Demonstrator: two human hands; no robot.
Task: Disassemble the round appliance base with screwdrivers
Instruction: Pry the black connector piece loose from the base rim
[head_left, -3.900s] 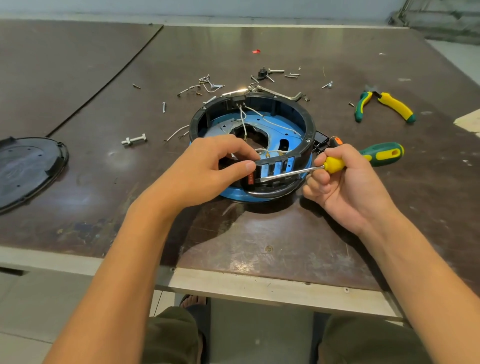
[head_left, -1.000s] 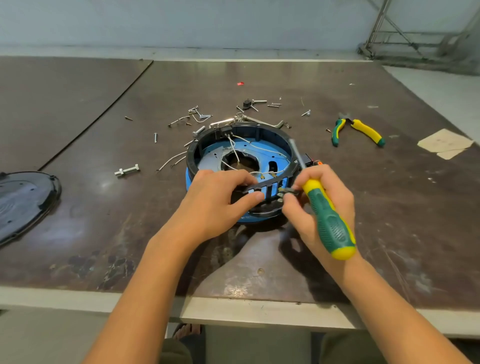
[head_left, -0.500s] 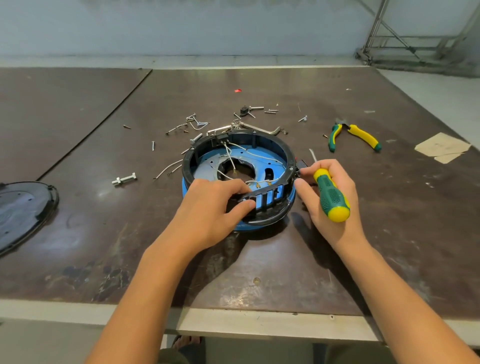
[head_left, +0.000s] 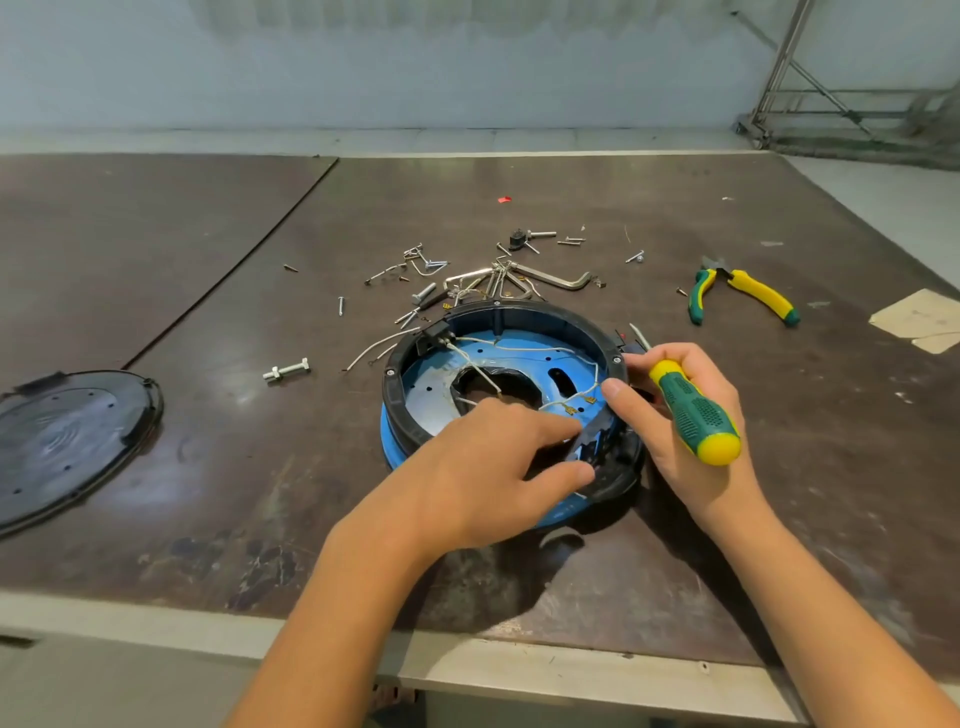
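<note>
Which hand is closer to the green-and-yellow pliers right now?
Right. The right hand, holding the screwdriver, is nearer the table's front edge than the pliers and slightly left; the left hand is farther left, gripping the round base.

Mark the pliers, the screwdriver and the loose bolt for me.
pliers (head_left: 756, 292): head view, on the yellow handle.
screwdriver (head_left: 693, 415): head view, on the green grip.
bolt (head_left: 287, 369): head view, on its shank.
</note>
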